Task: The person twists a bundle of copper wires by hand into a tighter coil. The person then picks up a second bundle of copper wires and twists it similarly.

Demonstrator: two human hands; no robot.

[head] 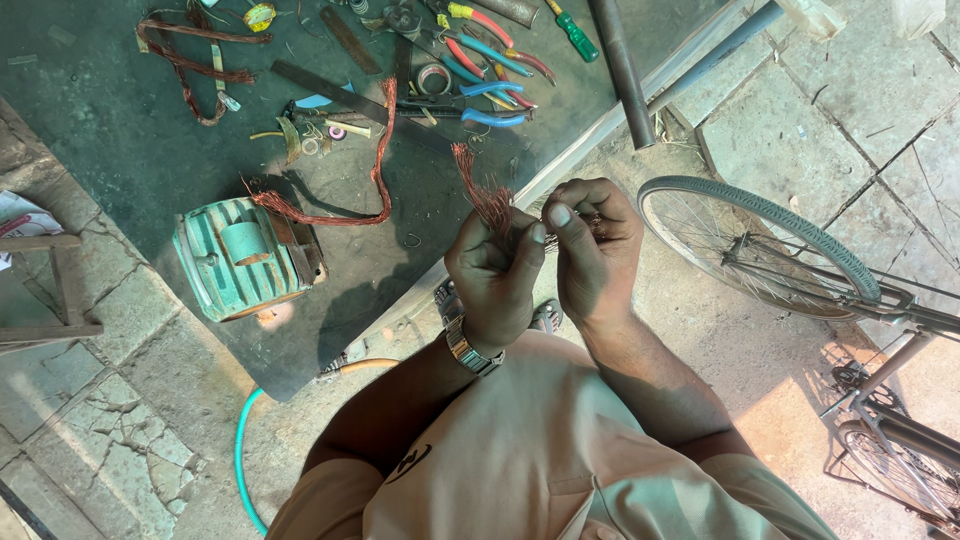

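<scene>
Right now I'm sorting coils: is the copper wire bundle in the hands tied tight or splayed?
Splayed: the copper wire bundle fans into loose strand ends above the left hand; the right hand pinches beside it.

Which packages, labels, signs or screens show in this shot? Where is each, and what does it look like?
Printed paper or package: far left edge, on the stone floor beside wooden slats; white with red and dark print, partly cut off.
Round yellow item, maybe a tape measure with a label: top of the dark mat, near copper wire coils; too small to tell.
Small dark emblem: on the person's tan shirt, left shoulder.
No signs or screens.
</scene>
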